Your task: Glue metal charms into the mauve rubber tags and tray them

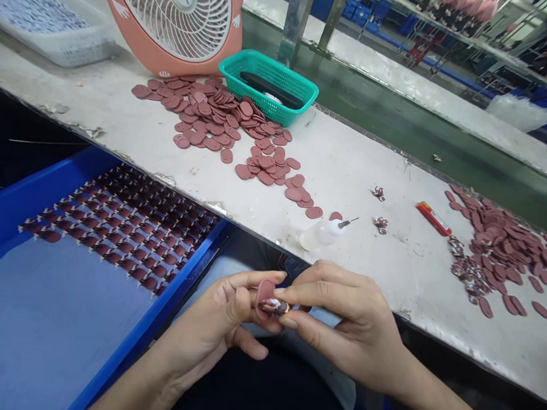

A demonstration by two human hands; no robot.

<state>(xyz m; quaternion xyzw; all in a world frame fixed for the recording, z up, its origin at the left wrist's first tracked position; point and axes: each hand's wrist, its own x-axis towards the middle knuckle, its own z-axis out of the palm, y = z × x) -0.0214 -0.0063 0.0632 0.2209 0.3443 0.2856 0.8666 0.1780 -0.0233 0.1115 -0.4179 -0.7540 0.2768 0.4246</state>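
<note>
- White basket (76, 50) is sitting on the bench at far left, holding a mass of small pale-blue and white bits, too small to make out.
- Blue tray (0, 226) is standing below the bench edge; rows of brown discs with small pieces attached (148, 246) are filling its upper right part, while its pale floor is showing elsewhere.
- Coral fan (179, 29) is standing behind a loose pile of brown discs (214, 118).
- Left hand (216, 314) is pinching one brown disc (264, 289) between thumb and fingers, nearly closed, above the lap and in front of the bench.
- Right hand (348, 316) is gripping a small figure (281, 307) by thumb and fingertips, closed on it, holding it against or just before the disc; cannot tell which.
- Green basket (248, 88) is resting behind the pile, holding a long dark object (274, 88).
- Whitish bottle (320, 234) with a needle tip is lying near the bench edge; contents not showing.
- Red-and-yellow box (434, 219) is lying beside a right-hand heap of discs (504, 244).
</note>
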